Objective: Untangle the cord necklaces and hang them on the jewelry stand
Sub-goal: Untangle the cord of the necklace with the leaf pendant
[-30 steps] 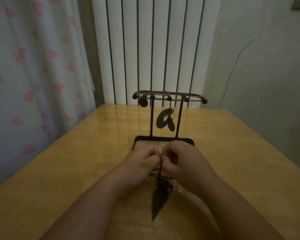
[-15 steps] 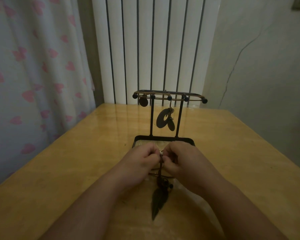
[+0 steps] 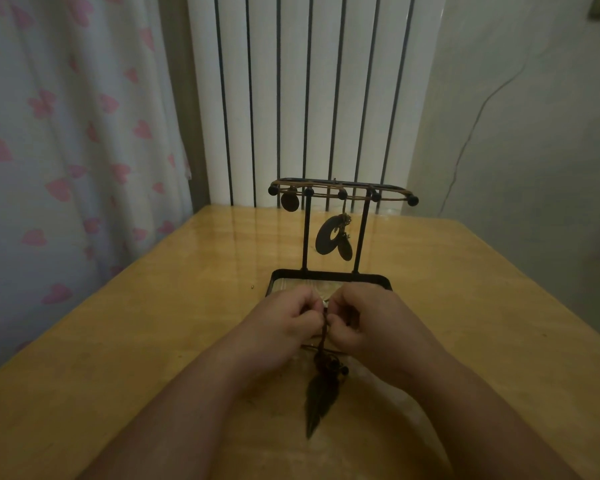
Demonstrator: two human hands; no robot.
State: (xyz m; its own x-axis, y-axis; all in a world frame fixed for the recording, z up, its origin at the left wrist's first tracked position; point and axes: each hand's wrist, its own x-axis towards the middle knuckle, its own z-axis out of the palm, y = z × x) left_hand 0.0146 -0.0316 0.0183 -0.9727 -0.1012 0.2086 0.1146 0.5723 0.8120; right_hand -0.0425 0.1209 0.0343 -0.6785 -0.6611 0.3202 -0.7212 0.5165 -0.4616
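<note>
L hand [image 3: 281,327] & R hand [image 3: 368,323] grips, knuckles nearly touching, both pinch cord [image 3: 324,337] btwn them, feather [image 3: 321,396] trailing just below grips, stand [image 3: 304,237] just beyond.

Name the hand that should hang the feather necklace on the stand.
Probably the right hand: it and the left hand both pinch the cord, but the stand's right-end peg bears no pendant.
</note>
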